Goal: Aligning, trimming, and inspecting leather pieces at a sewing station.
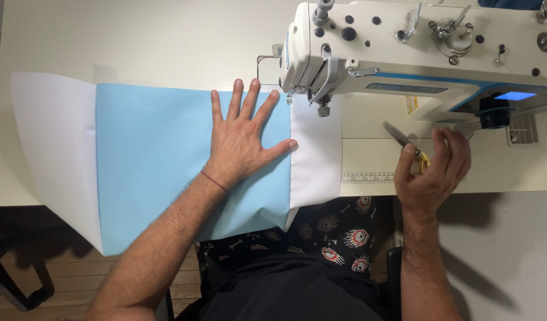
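On the white table (pixel 136 35), a smooth light blue fabric (pixel 154 166) edged in white is pinned flat under the left hand (pixel 240 139), fingers fully splayed, gripping nothing. Small snips (pixel 404 142) are pinched in the right hand (pixel 437 172), beside the sewing machine (pixel 416 53).

A pale cream bench (pixel 136 41) carries everything. A light blue fabric panel (pixel 154 160) lies flat on it, layered with white fabric (pixel 53 137) that shows at both ends, and both hang over the near edge. To the right a white sewing machine (pixel 428 53) stands on the bench, with a printed ruler strip (pixel 368 177) along the front edge.
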